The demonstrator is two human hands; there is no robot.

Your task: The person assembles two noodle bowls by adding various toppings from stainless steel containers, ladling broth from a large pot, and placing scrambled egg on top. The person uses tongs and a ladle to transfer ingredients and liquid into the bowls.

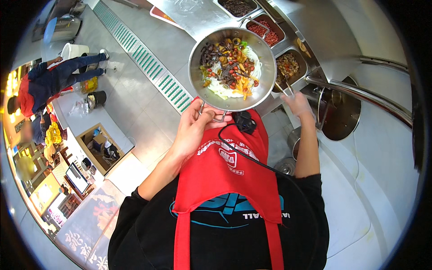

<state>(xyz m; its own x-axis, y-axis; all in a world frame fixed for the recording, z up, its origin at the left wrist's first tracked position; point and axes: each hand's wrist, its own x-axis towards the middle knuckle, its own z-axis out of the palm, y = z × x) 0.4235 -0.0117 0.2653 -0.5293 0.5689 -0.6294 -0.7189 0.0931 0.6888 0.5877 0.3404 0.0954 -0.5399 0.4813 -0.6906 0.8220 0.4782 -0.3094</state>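
My left hand [195,128] grips the wire handle at the near side of a two-handled steel pan [208,95] in front of me. In it lie white noodles [254,60], dark fungus-like strips [209,55], red peanuts, yellow strips and some greens. To the right, my right hand [299,105], in a clear plastic glove, is closed on a pair of metal tongs [288,89]. The tongs' tips reach to the edge of a steel tray of chopped mixed vegetables [288,65]; whether they pinch any food is hard to make out.
Beyond are trays of red peanuts [264,31] and dark shreds [238,6]. A deep steel pot [344,112] and a metal rail [360,93] lie at the right. A floor drain grate [144,58] runs at left. Another person [58,74] stands by a counter [74,110].
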